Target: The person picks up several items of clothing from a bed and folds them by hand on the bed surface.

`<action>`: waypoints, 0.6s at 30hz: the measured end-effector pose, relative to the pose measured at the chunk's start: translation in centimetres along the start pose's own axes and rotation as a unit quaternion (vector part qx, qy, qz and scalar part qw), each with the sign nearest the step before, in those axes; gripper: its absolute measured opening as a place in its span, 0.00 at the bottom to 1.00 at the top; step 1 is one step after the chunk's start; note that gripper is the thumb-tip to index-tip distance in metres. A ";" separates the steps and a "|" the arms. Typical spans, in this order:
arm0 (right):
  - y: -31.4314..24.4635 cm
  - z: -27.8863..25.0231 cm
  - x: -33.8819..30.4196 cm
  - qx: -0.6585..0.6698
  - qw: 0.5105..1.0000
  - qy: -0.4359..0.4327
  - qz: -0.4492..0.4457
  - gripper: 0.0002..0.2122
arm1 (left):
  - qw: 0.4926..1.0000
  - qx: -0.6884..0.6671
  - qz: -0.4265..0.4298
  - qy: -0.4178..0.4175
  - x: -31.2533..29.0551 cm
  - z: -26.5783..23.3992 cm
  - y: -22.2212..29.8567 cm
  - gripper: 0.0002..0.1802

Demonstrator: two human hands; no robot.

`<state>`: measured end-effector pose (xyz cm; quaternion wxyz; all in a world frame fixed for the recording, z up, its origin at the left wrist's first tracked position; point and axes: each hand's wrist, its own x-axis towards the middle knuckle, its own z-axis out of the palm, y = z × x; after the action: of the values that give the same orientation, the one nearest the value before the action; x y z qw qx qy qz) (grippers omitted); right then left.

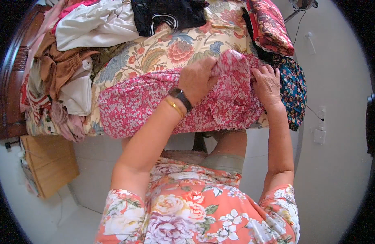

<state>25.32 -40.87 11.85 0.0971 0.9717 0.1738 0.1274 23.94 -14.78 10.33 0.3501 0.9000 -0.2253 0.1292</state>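
Note:
A pink garment with small white flowers (134, 101) lies stretched across the near side of the bed; its exact kind does not show. My left hand (198, 79), with a dark watch and a gold bangle on the wrist, pinches the cloth near a raised, slightly blurred fold. To its right, my right hand (267, 84) curls its fingers over the garment's right end, with the thumb hidden. The fold stands up between both hands.
The bed has a cream floral sheet (155, 53). Brown clothing (59, 67), white cloth (98, 26) and black clothing with white stripes (167, 16) lie left and far. Folded red floral fabric (273, 26) and dark patterned fabric (291, 87) sit right. A wooden cabinet (51, 162) stands lower left.

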 end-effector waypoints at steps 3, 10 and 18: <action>0.8 -2.0 0.6 -0.023 0.996 -0.089 0.009 0.07 | 0.996 0.053 -0.075 0.020 1.5 1.1 -1.6 0.35; -0.2 -2.0 1.0 0.115 0.983 0.127 0.066 0.15 | 0.993 0.106 -0.002 0.045 -3.3 -0.9 -2.1 0.34; -8.1 3.4 0.4 0.153 0.983 0.101 -0.013 0.24 | 0.985 0.153 -0.056 -0.048 -6.3 0.0 -3.0 0.39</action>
<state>24.09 -33.74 6.83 -0.0690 0.9548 0.2128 0.1960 20.01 -10.86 6.12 0.2038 0.9593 -0.1686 0.0992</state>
